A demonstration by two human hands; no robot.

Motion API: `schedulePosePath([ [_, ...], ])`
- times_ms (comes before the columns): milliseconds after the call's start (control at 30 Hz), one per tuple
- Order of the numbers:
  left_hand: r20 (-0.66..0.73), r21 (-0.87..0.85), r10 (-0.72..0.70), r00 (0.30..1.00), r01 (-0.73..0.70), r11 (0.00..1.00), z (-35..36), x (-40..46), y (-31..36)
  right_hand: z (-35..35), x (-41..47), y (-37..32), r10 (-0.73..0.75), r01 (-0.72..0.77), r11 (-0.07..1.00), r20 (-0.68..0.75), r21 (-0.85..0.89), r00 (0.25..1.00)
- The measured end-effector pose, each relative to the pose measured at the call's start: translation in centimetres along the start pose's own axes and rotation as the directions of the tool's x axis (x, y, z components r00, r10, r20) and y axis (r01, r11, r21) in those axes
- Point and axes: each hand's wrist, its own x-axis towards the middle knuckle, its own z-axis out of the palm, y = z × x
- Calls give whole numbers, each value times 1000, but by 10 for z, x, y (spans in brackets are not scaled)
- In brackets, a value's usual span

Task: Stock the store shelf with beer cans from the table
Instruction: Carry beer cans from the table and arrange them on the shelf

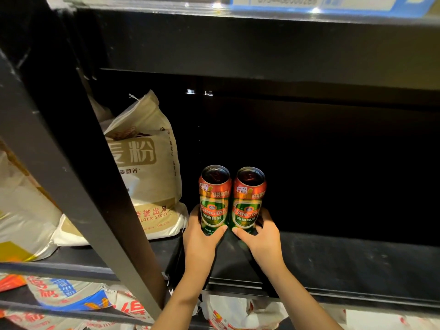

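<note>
Two red and green beer cans stand upright side by side, touching, on the black shelf board (345,263). My left hand (201,236) grips the base of the left can (214,198), thumb across its front. My right hand (259,236) grips the base of the right can (248,201) the same way. Both arms reach in from below over the shelf's front edge. The table is out of view.
A beige flour bag (147,163) leans at the shelf's left, close to the left can. A black upright post (71,177) runs diagonally at left. Dark shelf space lies right of the cans. Printed bags (71,296) lie on the shelf below. A price strip (309,3) runs overhead.
</note>
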Motion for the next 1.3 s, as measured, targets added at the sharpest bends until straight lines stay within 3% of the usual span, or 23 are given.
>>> schedulePosePath([
  [467, 37, 121, -1, 999, -4, 993, -2, -6, 13, -2, -3, -7, -39, 44, 990, 35, -134, 999],
  [633, 106, 225, -135, 985, 109, 968, -12, -25, 27, -13, -17, -19, 1, 11, 971, 52, -237, 999],
  [767, 271, 381, -140, 952, 28, 924, -28, -46, 31, -40, -49, -15, -2, 7, 821, 10, -571, 1000],
  [867, 394, 495, -82, 915, -136, 858, -30, -63, 31, -64, -82, -17, 20, -66, 783, -81, -619, 997],
  [1000, 623, 391, -2, 782, -309, 867, -7, -90, 50, -101, -135, -21, 104, -197, 801, -192, -565, 976],
  [1167, 869, 184, 77, 489, -463, 867, 30, -145, 74, -143, -235, -11, 163, -357, 807, -403, -471, 900],
  [1300, 968, 49, 90, 236, -525, 850, 52, -212, 83, -172, -335, 4, 255, -540, 752, -589, -377, 767],
])
